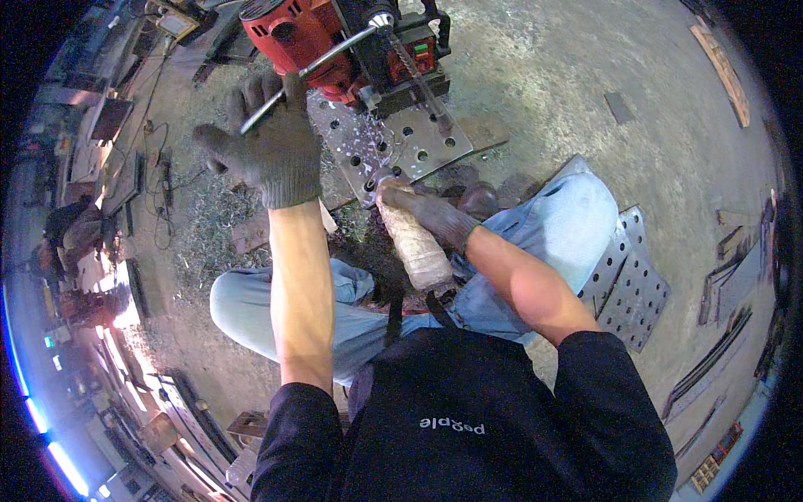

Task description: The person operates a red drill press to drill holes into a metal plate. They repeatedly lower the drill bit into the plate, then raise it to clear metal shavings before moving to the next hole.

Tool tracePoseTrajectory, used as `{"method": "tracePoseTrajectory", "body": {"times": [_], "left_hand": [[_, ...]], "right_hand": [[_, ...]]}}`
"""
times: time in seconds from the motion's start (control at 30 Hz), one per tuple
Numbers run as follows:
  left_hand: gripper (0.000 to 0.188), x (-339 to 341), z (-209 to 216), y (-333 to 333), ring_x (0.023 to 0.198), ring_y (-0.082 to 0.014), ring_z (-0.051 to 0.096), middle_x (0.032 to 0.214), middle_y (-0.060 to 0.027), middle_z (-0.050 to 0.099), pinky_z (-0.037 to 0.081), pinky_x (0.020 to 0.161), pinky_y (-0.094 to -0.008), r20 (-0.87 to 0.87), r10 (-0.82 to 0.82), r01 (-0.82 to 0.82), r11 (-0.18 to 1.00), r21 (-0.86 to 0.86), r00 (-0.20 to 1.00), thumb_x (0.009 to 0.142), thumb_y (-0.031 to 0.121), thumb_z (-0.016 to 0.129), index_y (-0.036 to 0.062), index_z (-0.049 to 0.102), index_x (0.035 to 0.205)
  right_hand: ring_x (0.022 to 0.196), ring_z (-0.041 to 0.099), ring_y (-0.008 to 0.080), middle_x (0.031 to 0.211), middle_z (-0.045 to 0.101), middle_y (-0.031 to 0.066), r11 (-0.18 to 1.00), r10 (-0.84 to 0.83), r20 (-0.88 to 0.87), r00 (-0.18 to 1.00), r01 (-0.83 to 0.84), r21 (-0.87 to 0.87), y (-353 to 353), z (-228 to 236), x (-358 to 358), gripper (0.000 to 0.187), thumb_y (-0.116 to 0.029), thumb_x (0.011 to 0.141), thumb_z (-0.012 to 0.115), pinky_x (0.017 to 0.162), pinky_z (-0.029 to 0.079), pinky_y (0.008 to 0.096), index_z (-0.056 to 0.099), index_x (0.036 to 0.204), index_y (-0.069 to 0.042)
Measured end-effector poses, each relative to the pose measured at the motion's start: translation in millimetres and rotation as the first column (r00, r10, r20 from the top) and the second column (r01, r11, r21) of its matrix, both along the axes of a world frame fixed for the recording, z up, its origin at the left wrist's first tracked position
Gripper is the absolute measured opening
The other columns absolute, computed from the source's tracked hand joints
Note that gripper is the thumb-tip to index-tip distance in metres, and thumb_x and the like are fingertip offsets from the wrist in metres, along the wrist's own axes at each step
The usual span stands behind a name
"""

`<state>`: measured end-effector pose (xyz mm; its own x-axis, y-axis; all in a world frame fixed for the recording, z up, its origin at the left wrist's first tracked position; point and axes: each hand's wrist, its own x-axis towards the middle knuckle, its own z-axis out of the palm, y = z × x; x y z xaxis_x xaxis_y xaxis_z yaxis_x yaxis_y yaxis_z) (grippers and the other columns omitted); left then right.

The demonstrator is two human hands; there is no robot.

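My gloved left hand [272, 138] is turned palm up, thumb out to the side. Across its fingers lies the metal feed lever [339, 52] of a red and black drill press [293, 42], with a finger curled over the rod. My gloved right hand [431, 216] is closed round a dirty whitish plastic bottle [416, 251]. The bottle is tilted, its narrow end over the near corner of a steel plate with holes [431, 151]. White fluid and shavings spot the plate. Above the plate a long drill bit [414, 71] hangs from the machine.
Metal shavings [213, 226] litter the floor at left. More perforated plates [631, 276] lie beside my right knee. A small flat metal piece [619, 107] and a wooden strip [721, 74] are on the floor at right. A cable [159, 184] runs along the left.
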<state>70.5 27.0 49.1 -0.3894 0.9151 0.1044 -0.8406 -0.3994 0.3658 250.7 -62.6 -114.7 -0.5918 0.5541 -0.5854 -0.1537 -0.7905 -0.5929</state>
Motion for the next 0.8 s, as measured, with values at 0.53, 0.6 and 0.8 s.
{"method": "tracePoseTrajectory", "body": {"times": [0.53,0.6,0.8], "left_hand": [[0.032,-63,-66,-59,0.083,-0.0174,0.063,0.095,-0.0093,0.067,0.055,0.071,-0.0316,-0.922,-0.156,-0.517,0.789,-0.333,0.355,0.094,0.03,0.062,0.0028,0.063,0.111],[0.045,-79,-57,-59,0.09,-0.0224,0.067,0.1,-0.0113,0.071,0.052,0.079,-0.0366,-0.928,-0.372,-0.466,0.826,-0.318,-0.025,0.089,0.04,0.064,0.0028,0.067,0.114],[0.052,-86,-30,-42,0.102,-0.0383,0.065,0.104,-0.0201,0.069,0.049,0.086,-0.0455,-0.652,-0.467,-0.382,0.88,-0.281,-0.597,0.09,0.052,0.055,0.0088,0.066,0.116]], "right_hand": [[0.077,0.058,0.0083,0.095,0.063,-0.0003,0.998,-0.042,-0.003,0.999,0.042,0.053,-4,19,-6,0.037,-0.045,0.095,0.06,0.07,0.05,0.0262,0.061,0.113,-0.013],[0.077,0.057,0.0074,0.095,0.063,-0.0018,0.994,-0.047,-0.014,0.999,0.048,0.099,-3,5,-6,0.039,-0.047,0.095,0.059,0.072,0.05,0.0263,0.061,0.115,-0.014],[0.081,0.06,0.01,0.097,0.065,0.0004,0.996,-0.009,-0.01,1.0,0.01,0.092,1,-5,-6,0.042,-0.047,0.096,0.058,0.076,0.051,0.0262,0.061,0.119,-0.012]]}}
